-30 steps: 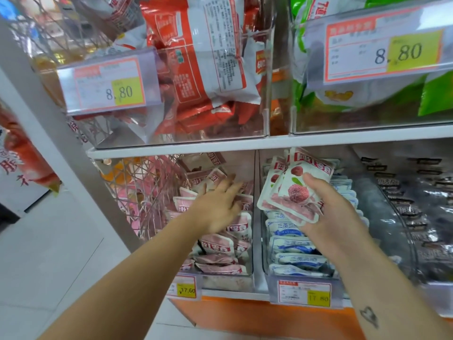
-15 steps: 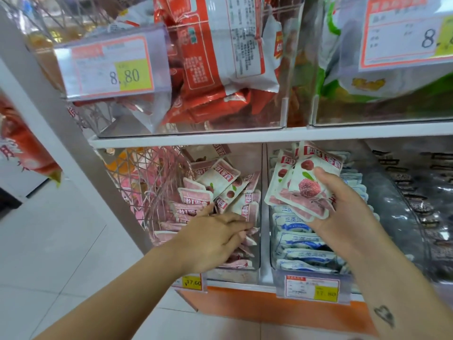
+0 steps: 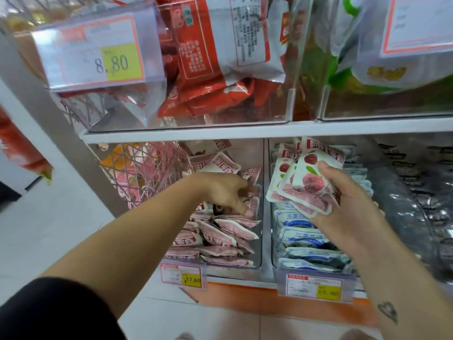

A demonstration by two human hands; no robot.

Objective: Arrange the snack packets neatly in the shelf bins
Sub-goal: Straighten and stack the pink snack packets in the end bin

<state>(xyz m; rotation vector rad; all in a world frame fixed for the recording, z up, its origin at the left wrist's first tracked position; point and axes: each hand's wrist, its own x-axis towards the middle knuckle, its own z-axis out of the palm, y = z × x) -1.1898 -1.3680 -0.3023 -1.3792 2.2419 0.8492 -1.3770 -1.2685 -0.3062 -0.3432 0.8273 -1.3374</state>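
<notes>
1. Left hand [image 3: 228, 192]: reaches into the clear left bin [image 3: 261, 241] with its fingers curled down into the loose pink packets [image 3: 228, 231]. Probably digging one out to re-stack. Can't tell whether it actually pinches a packet, since the fingertips are buried in the pile.
2. The pink packets lie jumbled under and in front of that hand, with some tilted behind it. The bin is not tidy yet.
3. Right hand [image 3: 348, 202]: clenched around a fanned bundle of lychee packets [image 3: 304, 185], thumb on top. It is held up above the blue packets [image 3: 306, 241], likely collecting matching packs face-up so they go back as one neat stack.
4. Change vs half a second ago: the left hand has moved from the front of the bin deeper and higher into the pile. The right-hand bundle is the same fan in the same grip. The view is a bit closer.
</notes>
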